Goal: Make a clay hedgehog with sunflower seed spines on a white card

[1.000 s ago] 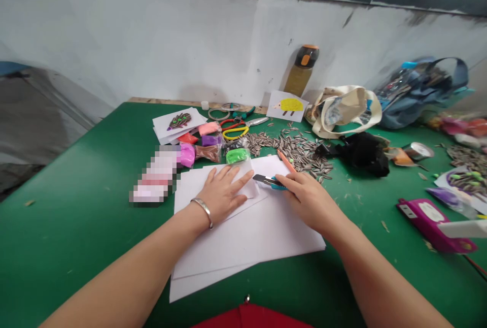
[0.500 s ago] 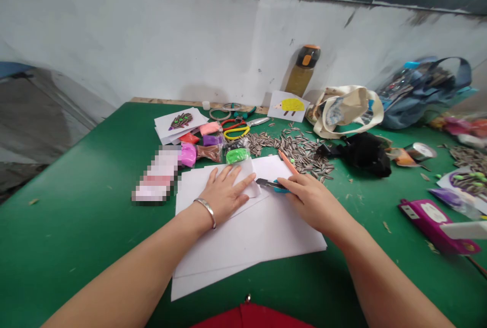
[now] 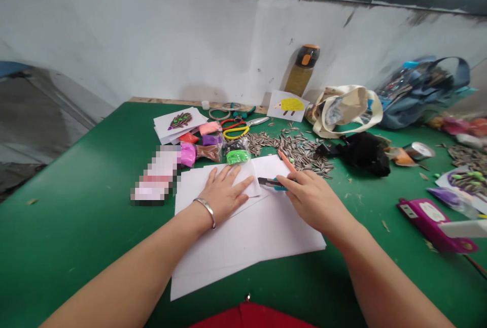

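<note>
My left hand (image 3: 227, 192), fingers spread, presses flat on a small folded white paper (image 3: 251, 173). Beneath it lies a stack of larger white sheets (image 3: 247, 247). My right hand (image 3: 310, 196) is closed around a utility knife (image 3: 271, 183) with a dark blade and blue on its body. The blade points left, its tip close to the right edge of the folded paper; whether it touches is hard to tell. A slim orange object (image 3: 286, 160) shows beside my right fingers; its lower end is hidden by the hand.
Packets of coloured clay (image 3: 209, 151), scissors (image 3: 238, 131) and sunflower seeds (image 3: 302, 150) lie behind the paper. A phone-like blurred object (image 3: 155, 178) is at left. Farther right are a black bag (image 3: 365, 155), a can (image 3: 418, 150) and a purple device (image 3: 433, 224). A bottle (image 3: 302, 71) leans against the wall.
Very little differs. Both hands keep nearly the same pose, and the knife tip sits a touch farther right of the folded paper's edge. The whole view has shifted slightly.
</note>
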{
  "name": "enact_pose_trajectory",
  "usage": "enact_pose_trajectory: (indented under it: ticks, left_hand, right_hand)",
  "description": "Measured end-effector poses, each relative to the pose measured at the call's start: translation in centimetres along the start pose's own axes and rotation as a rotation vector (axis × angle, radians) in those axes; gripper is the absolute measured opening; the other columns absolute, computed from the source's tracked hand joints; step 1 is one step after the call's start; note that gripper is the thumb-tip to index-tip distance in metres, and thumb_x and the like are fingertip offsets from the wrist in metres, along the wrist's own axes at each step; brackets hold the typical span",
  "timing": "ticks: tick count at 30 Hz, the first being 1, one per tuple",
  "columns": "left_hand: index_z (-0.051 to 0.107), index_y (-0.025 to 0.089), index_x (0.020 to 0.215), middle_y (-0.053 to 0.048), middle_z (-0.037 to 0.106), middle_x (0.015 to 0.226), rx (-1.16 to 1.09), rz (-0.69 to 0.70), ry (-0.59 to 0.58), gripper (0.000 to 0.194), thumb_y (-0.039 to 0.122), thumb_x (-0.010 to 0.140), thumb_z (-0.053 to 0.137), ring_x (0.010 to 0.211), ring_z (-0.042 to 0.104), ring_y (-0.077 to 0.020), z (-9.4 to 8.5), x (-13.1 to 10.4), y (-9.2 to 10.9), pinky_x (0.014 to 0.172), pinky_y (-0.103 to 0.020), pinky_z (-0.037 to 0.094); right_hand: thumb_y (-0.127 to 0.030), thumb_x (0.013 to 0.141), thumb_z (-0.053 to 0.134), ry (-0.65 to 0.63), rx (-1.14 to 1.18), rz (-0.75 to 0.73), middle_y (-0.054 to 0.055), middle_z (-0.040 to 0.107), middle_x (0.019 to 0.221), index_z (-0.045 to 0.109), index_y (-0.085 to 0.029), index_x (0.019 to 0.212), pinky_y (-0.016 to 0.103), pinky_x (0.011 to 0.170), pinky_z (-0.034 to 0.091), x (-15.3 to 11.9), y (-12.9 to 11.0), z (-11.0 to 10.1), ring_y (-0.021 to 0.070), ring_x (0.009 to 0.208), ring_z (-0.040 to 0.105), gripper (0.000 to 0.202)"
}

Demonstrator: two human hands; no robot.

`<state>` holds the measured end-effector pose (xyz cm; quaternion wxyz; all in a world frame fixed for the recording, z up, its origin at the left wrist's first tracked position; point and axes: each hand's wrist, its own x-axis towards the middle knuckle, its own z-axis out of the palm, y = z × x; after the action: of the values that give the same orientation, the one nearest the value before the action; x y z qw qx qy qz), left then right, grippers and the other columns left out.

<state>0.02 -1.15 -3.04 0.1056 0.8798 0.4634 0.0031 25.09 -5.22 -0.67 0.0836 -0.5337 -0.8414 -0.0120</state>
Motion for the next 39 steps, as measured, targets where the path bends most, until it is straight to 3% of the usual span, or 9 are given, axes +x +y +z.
enact_pose_trajectory:
  ticks: [8, 12, 27, 34, 39]
  left_hand:
    - [0.037, 0.04, 0.139, -0.005, 0.029, 0.151, -0.015, -0.002, -0.01, 0.047, 0.044, 0.093, 0.041, 0.137, 0.023, -0.0353, -0.1, -0.1, 0.0, 0.108, -0.061, 0.012]
    - [0.034, 0.041, 0.14, -0.006, 0.027, 0.152, -0.016, 0.008, -0.022, 0.052, 0.053, 0.091, 0.04, 0.138, 0.02, -0.0372, 0.0, -0.1, -0.1, 0.107, -0.063, 0.01]
    - [0.029, 0.039, 0.143, -0.007, 0.021, 0.154, -0.017, 0.089, 0.008, 0.068, 0.071, 0.083, 0.037, 0.139, 0.016, -0.0381, 0.3, -0.5, -0.4, 0.106, -0.065, 0.002]
    - [0.031, 0.039, 0.142, -0.008, 0.021, 0.154, -0.018, 0.083, 0.003, 0.069, 0.072, 0.082, 0.038, 0.139, 0.016, -0.0382, 0.3, -0.5, -0.4, 0.106, -0.065, 0.001]
    - [0.03, 0.039, 0.143, -0.009, 0.023, 0.154, -0.011, 0.086, 0.012, 0.07, 0.072, 0.082, 0.037, 0.139, 0.016, -0.0391, 0.2, -0.5, -0.2, 0.105, -0.065, 0.002]
  right_hand:
    - [-0.012, 0.086, 0.045, -0.048, 0.192, -0.059, 0.01, 0.064, 0.099, 0.061, -0.024, 0.117, 0.036, 0.08, 0.046, 0.0, -0.3, -0.1, 0.0232, 0.093, 0.058, 0.037]
    - [-0.012, 0.086, 0.045, -0.093, 0.236, -0.05, 0.009, 0.064, 0.099, 0.061, -0.024, 0.118, 0.036, 0.081, 0.046, 0.0, -0.3, -0.2, 0.0229, 0.094, 0.058, 0.038]
    - [-0.012, 0.086, 0.044, -0.056, 0.217, 0.023, 0.01, 0.062, 0.103, 0.058, -0.021, 0.123, 0.037, 0.084, 0.046, -1.4, -1.5, 0.9, 0.0228, 0.094, 0.055, 0.04]
    - [-0.014, 0.087, 0.045, -0.055, 0.214, 0.026, 0.009, 0.062, 0.104, 0.058, -0.023, 0.124, 0.036, 0.084, 0.045, -2.2, -1.8, 1.3, 0.0222, 0.094, 0.054, 0.04]
    - [-0.014, 0.088, 0.044, -0.026, 0.19, 0.036, 0.01, 0.061, 0.103, 0.056, -0.021, 0.125, 0.035, 0.085, 0.044, -1.5, -3.2, 1.6, 0.0214, 0.093, 0.054, 0.04]
